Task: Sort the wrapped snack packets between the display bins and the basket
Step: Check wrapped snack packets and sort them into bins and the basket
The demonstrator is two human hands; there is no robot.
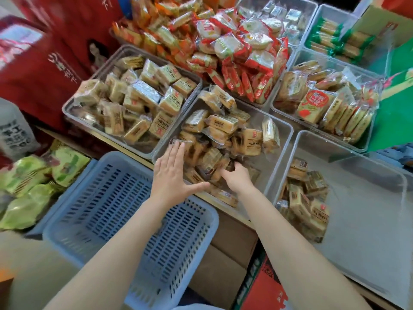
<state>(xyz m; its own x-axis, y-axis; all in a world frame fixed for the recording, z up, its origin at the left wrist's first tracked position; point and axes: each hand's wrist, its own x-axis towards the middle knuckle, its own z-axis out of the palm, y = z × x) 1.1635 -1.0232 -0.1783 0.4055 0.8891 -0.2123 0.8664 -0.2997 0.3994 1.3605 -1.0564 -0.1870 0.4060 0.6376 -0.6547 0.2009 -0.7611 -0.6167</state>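
Fingers of my right hand [235, 176] curl down into the brown wrapped packets [210, 157] in the middle clear bin [282, 139]; whether they pinch one, I cannot tell. My left hand [171, 173] lies flat, fingers straight, thumb spread, pressing the same pile at the bin's near-left corner. Just below my left wrist sits the blue slotted basket [134, 211]. Right of it, another clear bin [357, 198] holds similar packets [304, 198].
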